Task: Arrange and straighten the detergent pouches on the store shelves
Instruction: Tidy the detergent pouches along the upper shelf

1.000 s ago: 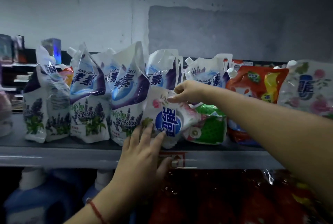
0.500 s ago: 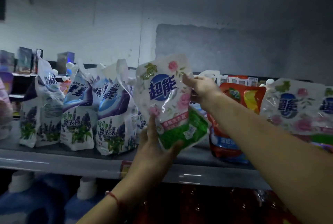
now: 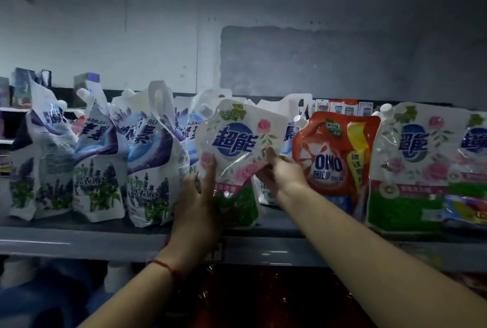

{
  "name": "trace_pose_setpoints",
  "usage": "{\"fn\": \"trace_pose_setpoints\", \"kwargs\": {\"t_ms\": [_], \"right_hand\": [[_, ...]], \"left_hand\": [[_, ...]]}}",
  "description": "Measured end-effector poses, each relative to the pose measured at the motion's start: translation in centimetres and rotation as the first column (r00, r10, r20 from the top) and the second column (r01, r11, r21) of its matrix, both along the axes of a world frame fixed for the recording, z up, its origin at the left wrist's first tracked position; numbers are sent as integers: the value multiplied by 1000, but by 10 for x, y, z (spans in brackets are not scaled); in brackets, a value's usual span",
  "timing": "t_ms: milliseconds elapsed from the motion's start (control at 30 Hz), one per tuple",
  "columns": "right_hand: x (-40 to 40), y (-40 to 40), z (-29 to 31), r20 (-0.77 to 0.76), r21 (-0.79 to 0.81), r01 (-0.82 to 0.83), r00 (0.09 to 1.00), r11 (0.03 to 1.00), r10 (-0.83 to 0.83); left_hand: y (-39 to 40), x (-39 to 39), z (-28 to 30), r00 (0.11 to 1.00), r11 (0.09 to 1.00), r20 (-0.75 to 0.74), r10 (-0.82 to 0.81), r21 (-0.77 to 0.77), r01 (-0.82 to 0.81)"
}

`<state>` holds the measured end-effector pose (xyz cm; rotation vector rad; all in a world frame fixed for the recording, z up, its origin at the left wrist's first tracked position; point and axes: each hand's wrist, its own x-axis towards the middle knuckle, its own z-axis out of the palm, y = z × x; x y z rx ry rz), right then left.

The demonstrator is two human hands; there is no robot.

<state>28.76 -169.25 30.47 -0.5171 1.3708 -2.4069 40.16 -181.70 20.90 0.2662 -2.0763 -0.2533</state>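
You are standing rose pouch (image 3: 238, 153) on shelf (image 3: 79, 242), lavender pouches (image 3: 147, 159) at 9 o'clock, OMO pouch (image 3: 333, 153) at 3. Left hand (image 3: 196, 203) bracing edge, fingers straight; right hand (image 3: 279, 169) pinching side. Risk: leaning pouch toppling forward on release (soft base).

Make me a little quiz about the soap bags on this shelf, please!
1. True or false: the rose-print pouch in the person's hands is lying flat on the shelf.
2. Which hand pinches that pouch's right edge: A) left hand B) right hand?
3. Fill in: the pouch just right of the held one is the orange ____ pouch.

Key:
1. False: it is held nearly upright, tilted a little.
2. B; the left hand touches its lower left side with straight fingers.
3. OMO.
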Motion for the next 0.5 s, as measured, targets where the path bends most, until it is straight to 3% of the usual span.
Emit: {"fn": "trace_pose_setpoints", "kwargs": {"t_ms": [333,500], "right_hand": [[4,7,-21,-388,214,231,912,949,-134],[23,30,-21,-562,393,291,827,872,-23]], "left_hand": [[10,6,3,990,995,102,95,3,-96],[10,10,1,977,988,156,146,-64,-138]]}}
